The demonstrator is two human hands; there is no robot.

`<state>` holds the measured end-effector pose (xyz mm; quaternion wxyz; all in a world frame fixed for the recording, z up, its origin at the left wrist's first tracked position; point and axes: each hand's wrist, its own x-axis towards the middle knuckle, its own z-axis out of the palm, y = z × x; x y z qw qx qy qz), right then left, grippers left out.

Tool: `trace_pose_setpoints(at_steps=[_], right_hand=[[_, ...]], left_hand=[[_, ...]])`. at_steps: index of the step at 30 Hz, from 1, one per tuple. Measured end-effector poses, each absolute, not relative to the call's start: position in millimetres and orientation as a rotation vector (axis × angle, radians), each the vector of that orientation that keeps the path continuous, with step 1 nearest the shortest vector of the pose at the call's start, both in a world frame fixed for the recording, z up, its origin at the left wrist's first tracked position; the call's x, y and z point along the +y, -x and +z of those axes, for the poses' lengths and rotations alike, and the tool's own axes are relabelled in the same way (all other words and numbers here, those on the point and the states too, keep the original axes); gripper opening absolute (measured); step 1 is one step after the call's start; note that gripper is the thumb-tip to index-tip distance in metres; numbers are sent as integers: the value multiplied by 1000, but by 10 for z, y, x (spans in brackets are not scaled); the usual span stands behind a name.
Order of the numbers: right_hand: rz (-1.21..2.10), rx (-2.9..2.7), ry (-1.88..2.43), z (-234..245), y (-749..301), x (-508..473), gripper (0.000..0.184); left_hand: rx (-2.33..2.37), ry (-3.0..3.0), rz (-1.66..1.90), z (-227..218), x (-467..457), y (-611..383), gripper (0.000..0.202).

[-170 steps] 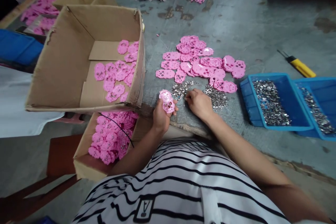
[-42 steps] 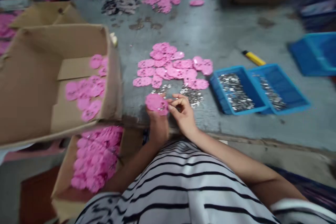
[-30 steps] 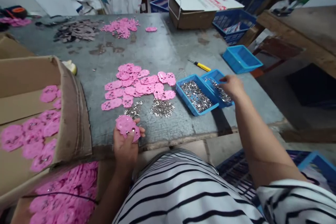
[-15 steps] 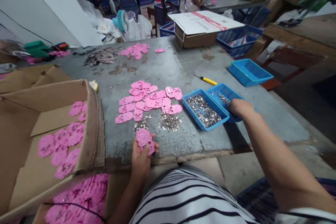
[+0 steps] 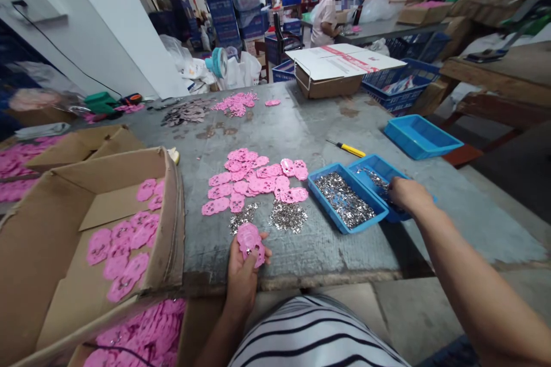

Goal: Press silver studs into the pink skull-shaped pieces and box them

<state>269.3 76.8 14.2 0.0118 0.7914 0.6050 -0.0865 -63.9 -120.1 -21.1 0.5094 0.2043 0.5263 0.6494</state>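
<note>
My left hand (image 5: 246, 268), close to the table's front edge, is closed on a pink plastic piece (image 5: 249, 239) with holes through it, thumb on top. My right hand (image 5: 408, 194) reaches down into a blue tray (image 5: 379, 160) of small metal pieces. Its fingers are curled, and their tips and anything between them are hidden. Touching that tray is another blue tray (image 5: 318, 206), full of small shiny metal pieces (image 5: 346, 198). Beyond my left hand lie more pink pieces (image 5: 253, 178), with two little heaps of metal pieces (image 5: 288, 215) in front of them.
A cardboard box (image 5: 174, 241) with pink pieces stands at the left, another below it. Behind the trays lie a yellow-handled screwdriver (image 5: 350, 149) and a third blue tray (image 5: 422, 135). Grey pieces (image 5: 185, 112) and a white-topped carton (image 5: 344, 63) are farther back. Another person (image 5: 325, 20) works beyond.
The camera view has tilted up and shifted left, so everything sits lower and farther right. My left hand still holds the pink piece, and my right hand stays in the same tray.
</note>
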Motion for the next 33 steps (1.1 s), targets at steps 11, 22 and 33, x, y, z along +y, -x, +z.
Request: trace_pose_setpoints(at_steps=[11, 22, 33], right_hand=[[-1276, 2524, -2442, 428, -2038, 435, 24], [-2679, 2553, -1055, 53, -783, -275, 38], [-2568, 2692, -1228, -28, -781, -238, 37]], left_hand=[[1211, -544, 1499, -65, -1028, 548, 45], [1040, -366, 1414, 43, -930, 399, 50], [1009, -235, 1389, 68, -939, 461, 54]])
